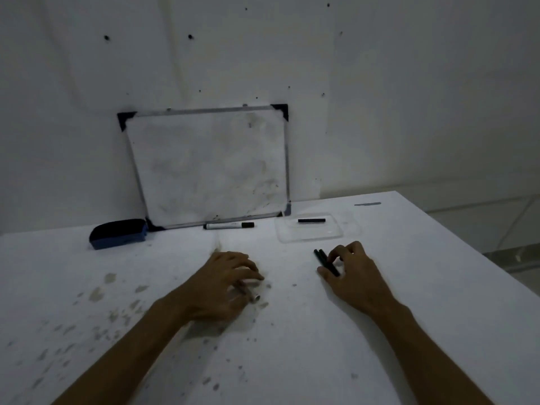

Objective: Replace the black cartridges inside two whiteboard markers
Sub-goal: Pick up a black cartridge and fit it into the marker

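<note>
My left hand (226,283) rests on the white table, fingers curled over a white marker barrel (253,296) whose open end sticks out toward me. My right hand (349,273) pinches two black cartridges (323,257) lying side by side on the table. A third black cartridge (311,220) lies in a clear plastic tray (344,229) farther back. A whole whiteboard marker (228,225), white with a black cap, lies at the foot of the small whiteboard (210,165).
A blue eraser (118,233) sits at the back left, beside the whiteboard that leans on the wall. The table's right edge (467,247) runs diagonally. Grey smudges mark the tabletop at the left.
</note>
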The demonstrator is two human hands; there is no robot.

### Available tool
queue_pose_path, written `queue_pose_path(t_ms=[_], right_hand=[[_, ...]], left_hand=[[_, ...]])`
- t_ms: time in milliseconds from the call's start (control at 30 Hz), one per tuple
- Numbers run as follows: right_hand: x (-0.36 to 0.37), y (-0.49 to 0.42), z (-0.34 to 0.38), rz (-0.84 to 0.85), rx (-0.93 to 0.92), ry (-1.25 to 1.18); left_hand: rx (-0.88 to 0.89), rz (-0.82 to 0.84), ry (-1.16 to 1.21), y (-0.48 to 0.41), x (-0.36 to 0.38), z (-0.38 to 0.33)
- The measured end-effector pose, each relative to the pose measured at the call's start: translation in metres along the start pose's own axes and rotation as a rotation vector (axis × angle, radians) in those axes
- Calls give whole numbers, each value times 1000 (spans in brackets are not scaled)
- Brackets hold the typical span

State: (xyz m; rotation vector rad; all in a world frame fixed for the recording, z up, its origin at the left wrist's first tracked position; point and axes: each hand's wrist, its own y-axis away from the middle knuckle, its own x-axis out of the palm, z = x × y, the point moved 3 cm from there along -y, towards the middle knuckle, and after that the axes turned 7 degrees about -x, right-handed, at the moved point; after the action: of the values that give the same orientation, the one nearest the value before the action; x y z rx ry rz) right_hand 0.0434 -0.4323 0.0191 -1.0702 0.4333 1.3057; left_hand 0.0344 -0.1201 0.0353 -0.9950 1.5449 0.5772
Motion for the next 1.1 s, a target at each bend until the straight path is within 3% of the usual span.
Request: queue_pose_path(t_ms=[233,400,467,633,767,867,967,1100], right_hand=[[10,5,30,-157,-192,391],[6,10,49,-187,-149,540],[5,10,65,-203,-108,372],[13,12,120,-202,85,-455],[36,13,166,-71,140,-877],[63,11,189,35,225,-1134],[85,8,194,35,330,-1278],[103,4,183,15,403,-1340]], left_hand=[[39,-86,37,1,-2,-4],[-104,-314,436,-6,-37,-25],[-157,-419,540,-1,-57,-34],[-180,-401,931,34,-81,-27],[-334,-477,1036,74,-65,5],[-474,-492,1245,98,-45,26],[-542,-440,1494,107,-28,42],[-514,-290,1432,104,-19,51]])
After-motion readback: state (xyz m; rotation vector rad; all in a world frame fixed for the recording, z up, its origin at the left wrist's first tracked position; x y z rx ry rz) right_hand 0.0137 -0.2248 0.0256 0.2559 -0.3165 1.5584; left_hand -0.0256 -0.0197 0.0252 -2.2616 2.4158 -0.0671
